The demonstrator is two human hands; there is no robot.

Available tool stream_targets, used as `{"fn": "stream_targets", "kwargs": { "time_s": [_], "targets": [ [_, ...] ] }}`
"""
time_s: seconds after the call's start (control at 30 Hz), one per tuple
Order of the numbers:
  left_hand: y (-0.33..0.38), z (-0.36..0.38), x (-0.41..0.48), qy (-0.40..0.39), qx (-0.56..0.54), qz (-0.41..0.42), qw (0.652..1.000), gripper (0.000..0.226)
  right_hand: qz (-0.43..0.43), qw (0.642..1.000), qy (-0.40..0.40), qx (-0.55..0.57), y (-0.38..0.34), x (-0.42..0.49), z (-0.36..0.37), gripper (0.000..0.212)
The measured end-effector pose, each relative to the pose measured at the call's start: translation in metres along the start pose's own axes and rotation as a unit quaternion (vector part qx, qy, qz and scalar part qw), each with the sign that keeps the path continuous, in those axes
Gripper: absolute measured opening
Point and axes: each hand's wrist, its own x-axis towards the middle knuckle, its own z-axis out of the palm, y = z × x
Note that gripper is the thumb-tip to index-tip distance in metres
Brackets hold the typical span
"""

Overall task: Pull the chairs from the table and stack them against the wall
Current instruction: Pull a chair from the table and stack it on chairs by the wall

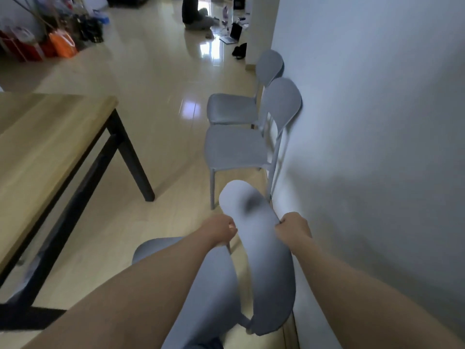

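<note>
The table (pixel 50 137) sits off on my left, wooden top on black legs, with no chairs tucked under the bit I can see. My left hand (pixel 221 229) is curled tight around the left edge of the backrest of the grey chair (pixel 266 260) I'm carrying. My right hand (pixel 293 226) is clamped on the opposite edge, fingers wrapped round the rim. The chair is blurry, tipped up in front of me just beside the wall (pixel 377 122).

Further along, two more grey chairs stand in a row with their backs against that wall, the nearer one (pixel 236 147) and the far one (pixel 234 107), side by side rather than stacked.

Handling-wise, it looks like moulded plastic, so I'd guess light and stiff, not fragile, maybe a bit slick on the smooth shell. Gripping both sides of the backrest seems the sensible hold. The thin legs look like what would snag when dropping it onto another seat.

No logos or readable writing on anything I can make out.
</note>
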Motion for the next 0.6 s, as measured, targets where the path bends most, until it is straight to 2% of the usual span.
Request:
{"fn": "stream_targets", "kwargs": {
  "time_s": [0.1,0.2,0.37,0.47,0.53,0.6],
  "targets": [
    [-0.004,-0.036,0.053,0.017,0.002,0.011,1.000,0.038,-0.001,1.000,0.004,-0.001,-0.036,0.040,-0.006,0.037],
    [-0.007,-0.064,0.097,0.047,0.014,0.029,0.998,0.042,0.000,1.000,0.010,0.003,-0.062,0.070,-0.010,0.035],
    [0.009,-0.093,0.154,0.077,0.136,0.112,0.981,0.063,-0.011,1.000,0.007,-0.003,-0.086,0.110,-0.019,0.043],
    [0.023,-0.101,0.182,0.079,0.243,0.135,0.957,0.071,-0.016,1.000,0.006,0.007,-0.094,0.132,-0.027,0.043],
    [0.028,-0.107,0.201,0.077,0.305,0.138,0.939,0.068,-0.040,0.999,0.010,0.027,-0.098,0.144,-0.033,0.042],
    [0.034,-0.114,0.222,0.076,0.313,0.126,0.938,0.054,-0.057,0.997,-0.006,0.042,-0.099,0.155,-0.039,0.036]
  ]
}}
